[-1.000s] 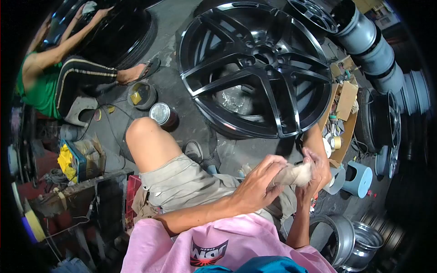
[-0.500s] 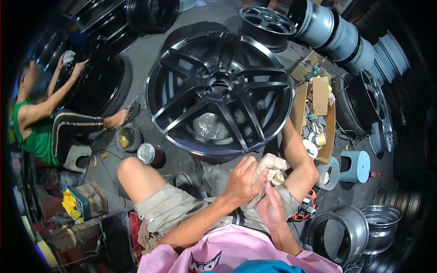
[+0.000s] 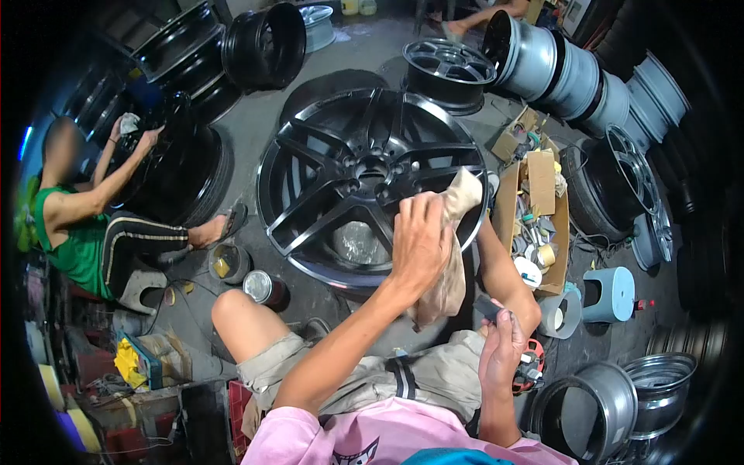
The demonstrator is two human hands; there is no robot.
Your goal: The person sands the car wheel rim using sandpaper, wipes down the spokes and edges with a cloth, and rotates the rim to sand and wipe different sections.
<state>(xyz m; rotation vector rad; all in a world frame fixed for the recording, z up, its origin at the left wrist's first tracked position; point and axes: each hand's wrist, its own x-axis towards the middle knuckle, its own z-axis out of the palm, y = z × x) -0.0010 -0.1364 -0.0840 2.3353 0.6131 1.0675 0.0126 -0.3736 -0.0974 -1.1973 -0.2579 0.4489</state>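
Observation:
A large black alloy wheel rim point(image 3: 333, 203) with bright machined edges lies face up in front of my knees. My left hand point(image 3: 421, 244) grips a beige cloth point(image 3: 463, 194), which hangs down from the fingers over the rim's lower right side. Whether the cloth touches the rim, I cannot tell. Lower and to the right, above my thigh, my right hand point(image 3: 501, 347) pinches a small dark grey flat piece point(image 3: 488, 308) between thumb and fingers; it sits apart from the rim.
Right of the rim stands a cardboard box point(image 3: 508, 232) of supplies, with a light blue stool point(image 3: 612, 294) beyond. An open can point(image 3: 260, 287) stands near my left knee. At left a seated person point(image 3: 85, 209) works on another wheel. More rims point(image 3: 585, 403) surround me.
My left hand has carried the cloth up and forward over the rim's edge. The hands have parted; my right hand has moved right, and the dark grey piece now shows in it.

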